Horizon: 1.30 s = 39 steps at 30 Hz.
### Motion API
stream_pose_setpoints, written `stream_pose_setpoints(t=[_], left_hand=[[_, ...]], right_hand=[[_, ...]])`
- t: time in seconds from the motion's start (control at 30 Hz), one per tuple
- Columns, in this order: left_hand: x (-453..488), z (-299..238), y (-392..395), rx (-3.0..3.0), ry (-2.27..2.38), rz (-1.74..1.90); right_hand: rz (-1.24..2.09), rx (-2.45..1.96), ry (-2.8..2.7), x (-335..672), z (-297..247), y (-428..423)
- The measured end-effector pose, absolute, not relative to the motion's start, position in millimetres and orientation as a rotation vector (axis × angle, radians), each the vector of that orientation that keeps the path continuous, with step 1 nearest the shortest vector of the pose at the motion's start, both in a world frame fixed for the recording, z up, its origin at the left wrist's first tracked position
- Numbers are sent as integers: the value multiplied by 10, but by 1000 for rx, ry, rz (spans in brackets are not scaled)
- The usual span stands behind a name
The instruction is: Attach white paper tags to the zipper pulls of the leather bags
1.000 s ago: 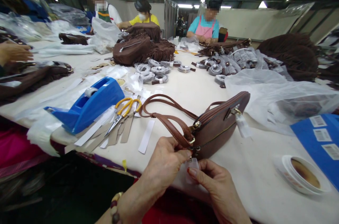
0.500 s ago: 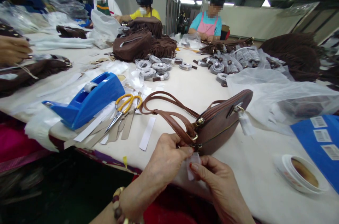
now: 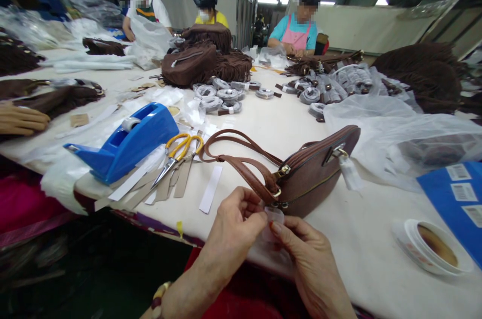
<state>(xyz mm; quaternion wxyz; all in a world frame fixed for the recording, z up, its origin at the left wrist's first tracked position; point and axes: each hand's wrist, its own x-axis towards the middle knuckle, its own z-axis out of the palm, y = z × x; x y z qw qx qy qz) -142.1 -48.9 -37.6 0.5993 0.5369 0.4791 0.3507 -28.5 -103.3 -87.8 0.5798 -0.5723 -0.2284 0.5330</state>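
Note:
A brown handbag (image 3: pixel 314 178) lies on the table in front of me, its strap (image 3: pixel 241 150) looped out to the left. At its near end both hands meet on a small piece of translucent plastic wrap (image 3: pixel 274 216). My left hand (image 3: pixel 235 226) is closed at the left edge of the wrap, just under the strap's metal ring. My right hand (image 3: pixel 307 251) pinches the wrap between thumb and fingers. Whatever lies inside the wrap is hidden. Another wrapped tag (image 3: pixel 350 173) hangs from the zip pull on the bag's side.
Left of the bag are a blue tape dispenser (image 3: pixel 137 138), yellow-handled scissors (image 3: pixel 175 155) and paper strips (image 3: pixel 211 189). A tape roll (image 3: pixel 433 247) and a blue barcode sheet (image 3: pixel 457 198) lie right. Wrapped straps (image 3: pixel 228 95) and brown bags (image 3: pixel 192 65) are beyond. A co-worker's hand (image 3: pixel 22 118) rests far left.
My left hand has shifted slightly, its fingers now bent at the top of the wrap. The wrap sits a little differently. The co-worker's hand at left has come lower onto the table.

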Motion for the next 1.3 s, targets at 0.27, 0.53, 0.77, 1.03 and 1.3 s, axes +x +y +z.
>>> stream_pose_setpoints(t=[0.27, 0.53, 0.77, 1.03, 1.3], left_hand=[[-1426, -477, -602, 1191, 1067, 758], [-1410, -538, -599, 1127, 1068, 861], [-1291, -563, -615, 945, 1039, 953], [-1232, -532, -644, 890, 1042, 957], [-1240, -571, -649, 1225, 1207, 974]], right_hand=[[1254, -1313, -494, -316, -809, -1006], [945, -1475, -850, -257, -749, -1056], [920, -1466, -721, -279, -814, -1047], [937, -1398, -720, -266, -792, -1045], [565, -1524, -1113, -222, -749, -1033]])
